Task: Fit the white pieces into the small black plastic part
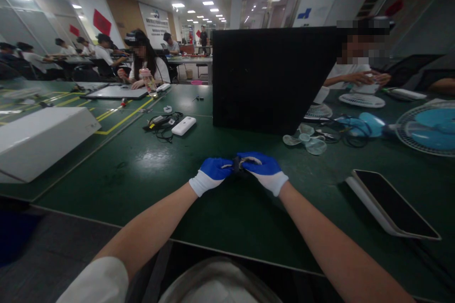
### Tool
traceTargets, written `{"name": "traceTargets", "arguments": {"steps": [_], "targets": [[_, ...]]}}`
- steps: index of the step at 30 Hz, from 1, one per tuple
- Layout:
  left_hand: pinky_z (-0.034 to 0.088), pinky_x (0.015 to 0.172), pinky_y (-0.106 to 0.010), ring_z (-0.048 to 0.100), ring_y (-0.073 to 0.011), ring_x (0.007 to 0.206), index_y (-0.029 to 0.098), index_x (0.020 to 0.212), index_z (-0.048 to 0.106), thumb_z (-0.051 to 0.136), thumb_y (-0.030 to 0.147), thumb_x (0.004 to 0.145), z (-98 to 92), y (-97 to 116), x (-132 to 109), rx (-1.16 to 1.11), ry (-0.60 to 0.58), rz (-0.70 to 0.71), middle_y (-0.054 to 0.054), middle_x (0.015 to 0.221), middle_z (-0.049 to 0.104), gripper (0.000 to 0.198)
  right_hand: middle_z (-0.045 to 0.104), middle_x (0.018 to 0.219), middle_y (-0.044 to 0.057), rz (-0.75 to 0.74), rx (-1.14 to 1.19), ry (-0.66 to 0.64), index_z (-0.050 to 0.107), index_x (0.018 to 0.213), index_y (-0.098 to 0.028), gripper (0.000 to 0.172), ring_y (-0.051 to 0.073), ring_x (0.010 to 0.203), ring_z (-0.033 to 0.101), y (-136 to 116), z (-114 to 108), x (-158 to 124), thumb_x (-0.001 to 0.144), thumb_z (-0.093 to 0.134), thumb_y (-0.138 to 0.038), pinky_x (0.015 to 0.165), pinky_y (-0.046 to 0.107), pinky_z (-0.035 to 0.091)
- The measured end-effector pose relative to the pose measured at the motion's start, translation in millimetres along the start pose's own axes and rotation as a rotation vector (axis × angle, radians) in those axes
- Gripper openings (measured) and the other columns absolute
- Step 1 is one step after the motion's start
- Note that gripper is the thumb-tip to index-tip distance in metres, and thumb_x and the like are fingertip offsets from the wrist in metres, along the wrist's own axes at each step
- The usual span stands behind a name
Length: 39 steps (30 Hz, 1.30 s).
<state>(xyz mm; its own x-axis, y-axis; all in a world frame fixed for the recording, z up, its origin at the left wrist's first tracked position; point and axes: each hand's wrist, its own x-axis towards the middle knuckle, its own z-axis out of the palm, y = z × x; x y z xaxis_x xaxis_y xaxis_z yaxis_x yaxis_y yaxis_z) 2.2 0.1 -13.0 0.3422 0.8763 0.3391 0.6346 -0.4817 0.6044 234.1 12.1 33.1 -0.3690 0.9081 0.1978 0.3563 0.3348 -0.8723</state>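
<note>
Both my hands wear white gloves with blue coating and meet over the front middle of the green table (149,199). Between them is a small dark part (237,164), too blurred and covered to name. My left hand (215,173) grips its left side with fingers closed. Closed round the right side is my right hand (262,169), with a pale curved edge showing along its fingers. Beyond the hands stands a large black panel or box (270,80). To its lower right lies a translucent fan blade (308,141).
A white power bank (184,126) lies beside black cables (161,125). A white box (46,142) occupies the left side. At right are a phone (396,203) on a pale block and a blue fan with a grille (430,128). Other people sit working across the table.
</note>
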Motion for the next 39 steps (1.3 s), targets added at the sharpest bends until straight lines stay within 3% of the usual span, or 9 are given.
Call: {"name": "traceTargets", "arguments": {"steps": [4,9,16,20,24,29,34,37,39], "targets": [[0.055,0.098,-0.033,0.073,-0.0187,0.099,0.025,0.104,0.079,0.058,0.028,0.095,-0.4,-3,0,-0.012,-0.010,-0.004,0.000,0.104,0.080,0.023,0.072,0.125,0.007,-0.014,-0.266,0.058,0.075,0.110,-0.024,0.029,0.027,0.121,0.065,-3,-3,0,0.085,0.070,-0.038,0.107,0.052,0.049],[0.055,0.096,-0.032,0.073,-0.0191,0.099,0.024,0.106,0.079,0.058,0.026,0.094,-2.6,0,-1,-0.041,0.027,0.021,-0.001,0.106,0.080,0.025,0.070,0.131,0.005,-0.108,-0.328,-0.012,0.079,0.095,-0.025,0.021,0.026,0.124,0.063,-8,-9,1,0.090,0.064,-0.038,0.110,0.050,0.047],[0.054,0.096,-0.031,0.073,-0.0186,0.101,0.027,0.109,0.078,0.056,0.028,0.096,-1.9,6,1,0.054,-0.045,-0.015,-0.001,0.106,0.080,0.026,0.076,0.119,0.006,0.070,-0.316,0.076,0.078,0.108,-0.023,0.032,0.027,0.114,0.069,-4,-5,0,0.085,0.068,-0.043,0.104,0.045,0.053],[0.054,0.097,-0.032,0.073,-0.0184,0.098,0.027,0.107,0.078,0.056,0.027,0.096,1.1,3,2,0.081,-0.003,-0.025,-0.002,0.105,0.080,0.025,0.071,0.130,0.006,-0.030,-0.351,0.009,0.077,0.115,-0.025,0.034,0.028,0.122,0.065,-14,-2,-4,0.089,0.063,-0.041,0.107,0.048,0.050],[0.054,0.097,-0.032,0.072,-0.0183,0.099,0.026,0.105,0.078,0.056,0.027,0.096,1.5,1,1,0.050,-0.001,-0.009,-0.002,0.104,0.079,0.024,0.066,0.139,0.004,-0.060,-0.552,0.008,0.080,0.097,-0.024,0.024,0.030,0.129,0.059,-23,0,-7,0.092,0.058,-0.033,0.113,0.053,0.043],[0.054,0.097,-0.032,0.072,-0.0180,0.100,0.025,0.107,0.078,0.056,0.028,0.096,3.4,0,1,0.006,-0.009,-0.011,-0.001,0.105,0.079,0.025,0.066,0.139,0.006,-0.032,-0.635,0.069,0.077,0.081,-0.022,0.025,0.031,0.130,0.058,-24,0,-6,0.091,0.060,-0.037,0.114,0.054,0.039],[0.055,0.098,-0.034,0.072,-0.0183,0.100,0.025,0.108,0.078,0.055,0.026,0.096,5.6,-1,2,-0.028,0.024,-0.031,-0.001,0.105,0.079,0.026,0.067,0.137,0.005,-0.052,-0.557,0.131,0.078,0.095,-0.024,0.031,0.029,0.127,0.060,-19,-6,-4,0.094,0.054,-0.043,0.111,0.052,0.042],[0.056,0.095,-0.034,0.073,-0.0189,0.099,0.024,0.109,0.078,0.055,0.026,0.095,3.6,-2,3,-0.049,0.044,-0.076,-0.001,0.106,0.079,0.026,0.067,0.138,0.007,-0.088,-0.625,0.197,0.076,0.113,-0.022,0.036,0.029,0.128,0.060,-16,-28,2,0.096,0.049,-0.040,0.110,0.047,0.044],[0.057,0.093,-0.033,0.073,-0.0191,0.099,0.024,0.108,0.078,0.056,0.025,0.094,1.3,-3,4,-0.079,0.059,-0.115,-0.002,0.106,0.079,0.026,0.069,0.134,0.010,-0.019,-0.746,0.200,0.074,0.119,-0.020,0.040,0.030,0.125,0.061,-14,-50,7,0.097,0.046,-0.038,0.108,0.046,0.045]]}}
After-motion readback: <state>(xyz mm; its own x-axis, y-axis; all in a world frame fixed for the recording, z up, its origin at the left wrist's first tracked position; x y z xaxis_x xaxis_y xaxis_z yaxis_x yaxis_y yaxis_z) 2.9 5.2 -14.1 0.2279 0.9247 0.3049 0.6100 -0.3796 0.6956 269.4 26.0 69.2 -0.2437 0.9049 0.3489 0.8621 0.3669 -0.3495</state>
